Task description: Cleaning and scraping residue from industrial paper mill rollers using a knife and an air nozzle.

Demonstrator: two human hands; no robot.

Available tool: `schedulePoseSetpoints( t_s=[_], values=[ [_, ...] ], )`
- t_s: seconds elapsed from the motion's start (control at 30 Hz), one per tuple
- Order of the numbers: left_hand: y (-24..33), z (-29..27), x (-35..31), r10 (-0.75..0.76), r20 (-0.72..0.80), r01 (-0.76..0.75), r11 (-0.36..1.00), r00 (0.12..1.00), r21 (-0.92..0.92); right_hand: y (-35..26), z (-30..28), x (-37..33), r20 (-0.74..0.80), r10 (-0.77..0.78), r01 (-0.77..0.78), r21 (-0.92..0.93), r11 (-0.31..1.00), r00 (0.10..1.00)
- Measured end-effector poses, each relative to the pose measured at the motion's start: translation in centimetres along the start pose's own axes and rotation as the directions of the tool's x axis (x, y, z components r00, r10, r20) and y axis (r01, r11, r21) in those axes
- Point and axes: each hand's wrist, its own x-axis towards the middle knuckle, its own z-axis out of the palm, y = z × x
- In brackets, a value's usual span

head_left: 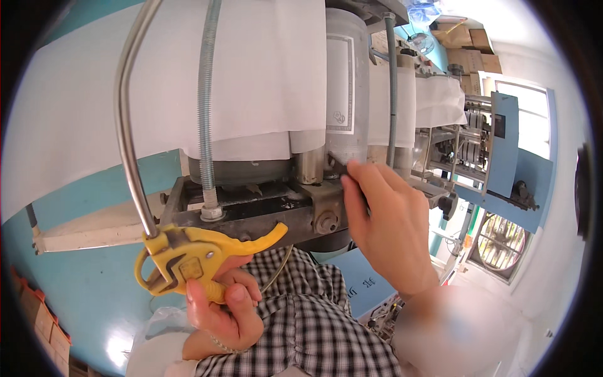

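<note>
My left hand (229, 317), low and left of the middle, is closed round the grip of a yellow air blow gun (200, 256). Its long bent metal nozzle tube (124, 113) rises up past the machine's frame. My right hand (394, 220) reaches to the lower end of a printing roller (347, 69) wrapped in a pale translucent plate with a thin rectangular outline. Thumb and forefinger are pinched together at a small dark piece (337, 164) by the roller's end. Whether that piece is loose or part of the machine I cannot tell.
A wide white paper web (251, 75) runs across the machine beside the roller. A threaded rod (206, 107) stands before it, bolted to a dark frame bar (264, 220). A blue box-shaped panel (367, 283) lies below my right hand. Further right is a blue machine section (505, 144).
</note>
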Motion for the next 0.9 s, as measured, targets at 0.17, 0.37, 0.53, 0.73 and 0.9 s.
schedulePoseSetpoints(
  t_s=[0.17,0.37,0.53,0.73,0.9],
  values=[
    [0.1,0.2,0.0,0.008,0.022,-0.007,0.999,1.000,-0.031,1.0,1.2,0.1,-0.200,0.003,0.019,0.107,0.994,0.980],
    [-0.1,0.3,0.1,0.023,0.040,-0.022,0.999,0.999,-0.034,0.8,1.4,-0.2,-0.159,0.000,0.006,0.035,0.999,0.987],
    [-0.1,0.4,0.1,0.019,0.038,-0.018,0.999,0.999,-0.035,1.0,1.5,-0.3,-0.177,0.002,0.005,0.044,0.999,0.984],
    [-0.2,0.5,0.2,0.024,0.036,-0.023,0.999,0.999,-0.029,1.0,1.8,-0.5,-0.185,0.015,-0.001,0.076,0.997,0.983],
    [-0.2,0.6,0.1,0.019,0.031,-0.018,1.000,0.999,-0.017,1.0,1.9,-0.5,-0.188,0.014,-0.002,0.060,0.998,0.982]
  ],
)
